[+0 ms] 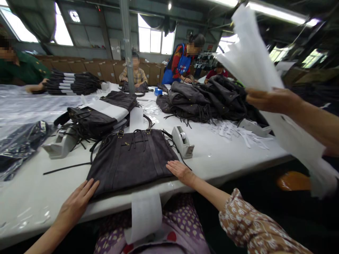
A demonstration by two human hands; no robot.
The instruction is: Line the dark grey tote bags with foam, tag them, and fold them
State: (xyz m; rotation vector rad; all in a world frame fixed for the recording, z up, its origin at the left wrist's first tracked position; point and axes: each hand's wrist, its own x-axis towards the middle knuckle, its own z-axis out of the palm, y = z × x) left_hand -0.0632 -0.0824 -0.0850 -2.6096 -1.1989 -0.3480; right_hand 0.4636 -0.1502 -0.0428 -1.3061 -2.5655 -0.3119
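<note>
A dark grey handbag (135, 158) lies flat at the table's front edge, its handles and straps pointing away from me. My left hand (79, 197) rests on its near left corner with fingers stretched out. On the bag's right edge lies my right hand (181, 172), flat, fingers extended. A strip of white foam sheet (146, 215) hangs from the table edge over my lap. One tape dispenser (182, 142) stands just right of the bag, and another tape dispenser (62, 144) is to its left.
Behind the bag sit stacked handbags with a white band (108, 109). A heap of dark bags (201, 97) and scattered white tags (233, 132) lie right. A co-worker's hand (275, 100) holds white sheets (256, 53) at right. Plastic-wrapped goods (23, 141) lie left; a pole (127, 46) rises behind.
</note>
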